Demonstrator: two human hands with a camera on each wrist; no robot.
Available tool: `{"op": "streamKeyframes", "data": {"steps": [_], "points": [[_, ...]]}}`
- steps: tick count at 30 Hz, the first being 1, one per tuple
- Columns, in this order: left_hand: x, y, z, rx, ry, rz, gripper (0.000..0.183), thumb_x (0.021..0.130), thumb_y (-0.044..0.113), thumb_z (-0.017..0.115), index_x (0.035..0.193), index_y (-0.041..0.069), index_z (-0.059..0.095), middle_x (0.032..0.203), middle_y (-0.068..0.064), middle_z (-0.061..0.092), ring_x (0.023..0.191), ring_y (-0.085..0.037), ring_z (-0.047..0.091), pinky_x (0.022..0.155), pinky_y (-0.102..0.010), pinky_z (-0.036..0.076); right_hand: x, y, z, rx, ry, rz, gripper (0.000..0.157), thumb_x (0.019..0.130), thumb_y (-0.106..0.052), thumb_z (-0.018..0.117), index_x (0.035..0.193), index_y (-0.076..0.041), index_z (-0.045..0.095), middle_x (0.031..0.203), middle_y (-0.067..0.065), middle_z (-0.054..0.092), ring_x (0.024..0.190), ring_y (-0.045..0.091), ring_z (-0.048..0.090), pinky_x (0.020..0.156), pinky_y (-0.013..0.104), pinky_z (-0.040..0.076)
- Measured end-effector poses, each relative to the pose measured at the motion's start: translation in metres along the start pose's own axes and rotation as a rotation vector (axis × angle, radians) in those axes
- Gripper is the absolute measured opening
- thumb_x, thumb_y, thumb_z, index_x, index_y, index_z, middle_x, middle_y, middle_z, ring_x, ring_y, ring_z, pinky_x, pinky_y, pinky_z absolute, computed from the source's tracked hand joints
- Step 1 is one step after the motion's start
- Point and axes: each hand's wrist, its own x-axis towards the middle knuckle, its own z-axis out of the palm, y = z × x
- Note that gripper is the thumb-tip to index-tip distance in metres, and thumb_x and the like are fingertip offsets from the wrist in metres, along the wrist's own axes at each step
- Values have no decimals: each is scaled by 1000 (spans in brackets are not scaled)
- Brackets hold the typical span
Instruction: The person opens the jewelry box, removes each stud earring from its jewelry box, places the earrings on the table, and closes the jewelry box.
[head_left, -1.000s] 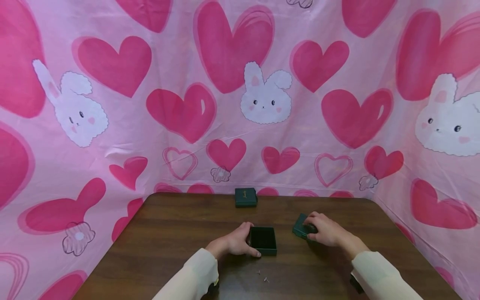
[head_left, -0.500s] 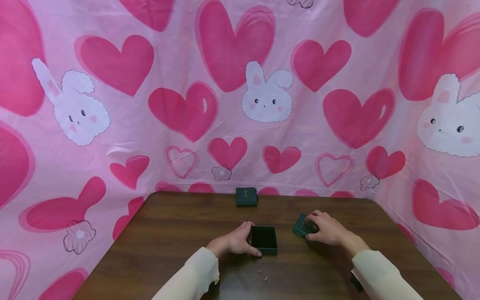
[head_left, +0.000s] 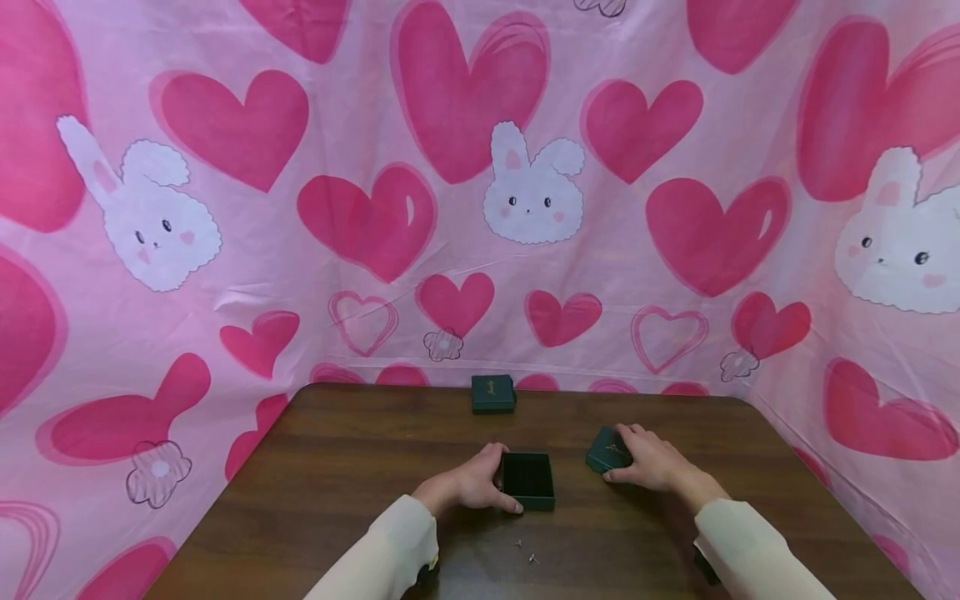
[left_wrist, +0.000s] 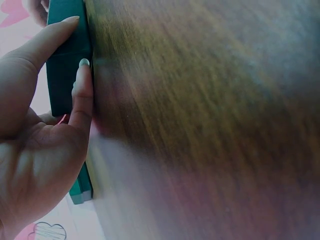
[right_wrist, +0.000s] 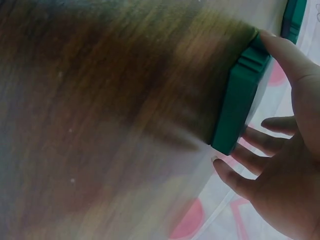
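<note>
In the head view, a square dark green box (head_left: 527, 482) sits without a top on the table, its dark inside facing up. My left hand (head_left: 474, 482) grips its left side, thumb along the near wall; the left wrist view shows thumb and fingers at the wall. To its right lies a dark green box lid (head_left: 607, 450) with gold print, turned at an angle. My right hand (head_left: 652, 462) holds the lid by its right part, thumb at a near corner and fingers round the far side. Two tiny shiny pin-like pieces (head_left: 533, 558) lie in front of the box.
Another dark green box (head_left: 492, 394) with gold print stands at the back edge of the brown wooden table (head_left: 375, 433). Pink cloth (head_left: 450, 250) with hearts and rabbits hangs behind and at both sides.
My right hand has slid back toward the right side of the lid, uncovering more of its printed top. The left hand and open box stay put.
</note>
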Motion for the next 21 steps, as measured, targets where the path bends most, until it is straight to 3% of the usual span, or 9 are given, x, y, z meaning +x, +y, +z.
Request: {"op": "streamKeyframes", "data": {"steps": [10,21], "points": [[-1,1,0,5,2,-3,72,78,25,90,132,13,44,113,-1,47,103,-20,50,96,-43,48,-1,0,3,24,-17,25,102,82,-52,81,150,9,36,150,36,40,136,54,40,105,73,33],[-1,1,0,20,3,-7,76,79,27,90,136,12,43,114,0,47,104,-20,50,97,-43,48,-1,-1,1,23,-8,27,96,82,-53,81,147,6,44,146,30,46,131,47,46,104,69,38]]}}
